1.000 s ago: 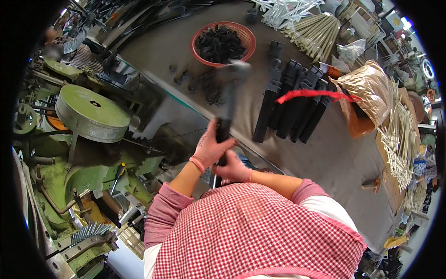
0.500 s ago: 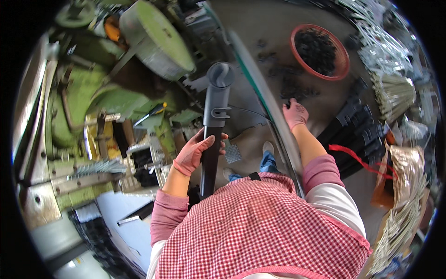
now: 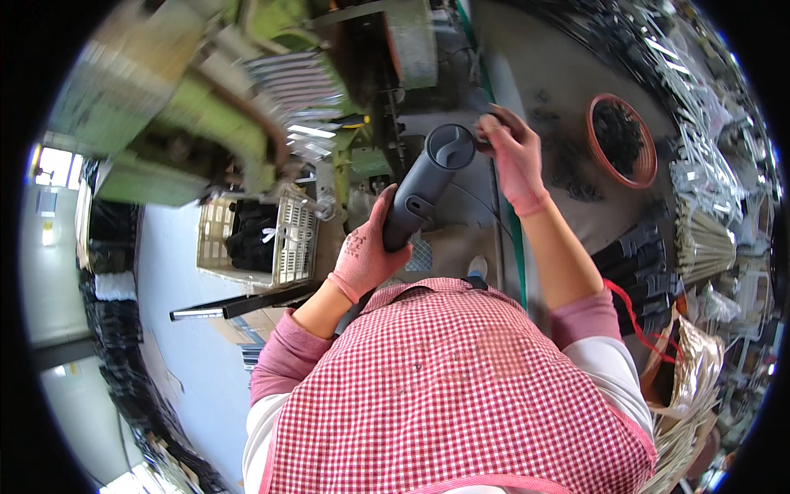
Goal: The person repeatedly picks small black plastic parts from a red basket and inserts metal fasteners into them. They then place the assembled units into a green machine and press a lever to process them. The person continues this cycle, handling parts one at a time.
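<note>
My left hand [image 3: 368, 253], in a pink glove, is wrapped round a dark grey plastic tube [image 3: 422, 191]. The tube tilts up to the right, and its round, wider end faces up with a curved shape inside. A small slotted tab stands on its side. Just right of that end is my right hand [image 3: 520, 165], also gloved in pink, with thumb and fingers pinched together. Something small and dark seems to be at its fingertips, too blurred to name. Small black parts [image 3: 576, 173] lie loose on the dark table beyond.
An orange-red basket [image 3: 649, 169] of black parts stands to the right, near a stack of black tubes [image 3: 629, 255] and a red ribbon [image 3: 625, 309]. Green machinery [image 3: 239, 123] fills the upper left. A cream crate [image 3: 298, 243] with black items sits below it.
My right hand has come from the loose black parts on the table to the tube's round end. The tube has tilted rightward in my left hand, and the view has turned left.
</note>
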Available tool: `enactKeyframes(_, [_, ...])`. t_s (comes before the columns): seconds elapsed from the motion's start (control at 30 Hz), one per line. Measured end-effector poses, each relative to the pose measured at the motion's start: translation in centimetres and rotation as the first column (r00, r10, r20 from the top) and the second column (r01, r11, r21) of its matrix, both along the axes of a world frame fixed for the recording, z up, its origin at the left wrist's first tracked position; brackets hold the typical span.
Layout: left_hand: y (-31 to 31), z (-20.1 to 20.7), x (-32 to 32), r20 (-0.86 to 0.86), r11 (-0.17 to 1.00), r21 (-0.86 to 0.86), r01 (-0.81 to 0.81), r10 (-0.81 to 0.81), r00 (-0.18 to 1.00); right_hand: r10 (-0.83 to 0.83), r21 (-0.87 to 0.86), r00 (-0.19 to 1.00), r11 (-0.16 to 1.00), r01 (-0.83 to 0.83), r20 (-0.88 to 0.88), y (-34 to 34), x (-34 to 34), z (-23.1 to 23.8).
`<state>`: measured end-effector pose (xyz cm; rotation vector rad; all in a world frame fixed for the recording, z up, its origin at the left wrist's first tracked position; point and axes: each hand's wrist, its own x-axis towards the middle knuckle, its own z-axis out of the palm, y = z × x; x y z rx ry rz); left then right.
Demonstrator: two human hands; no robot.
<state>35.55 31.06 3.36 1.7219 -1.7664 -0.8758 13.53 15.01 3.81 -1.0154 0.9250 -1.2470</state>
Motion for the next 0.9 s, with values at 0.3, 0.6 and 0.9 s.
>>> enactKeyframes(0.3, [3.8, -0.8, 5.5, -0.022, 0.976, -0.078, -0.205, 0.204, 0.979, 0.525, 0.169, 0.842, 0.847, -0.503, -0.122, 10.7, 6.6, -2.3])
enactKeyframes(0.6, [5.6, -1.9, 9.0, -0.067, 0.936, 0.064, -0.346, 0.35, 0.934, 0.356, 0.508, 0.867, 0.705, -0.494, 0.349, 10.9, 14.1, -4.2])
enactKeyframes(0.9, [4.5, -0.5, 13.6, 0.079, 0.897, -0.191, -0.398, 0.418, 0.905, 0.531, 0.15, 0.63, 0.685, -0.713, 0.567, 7.5, 21.6, -6.7])
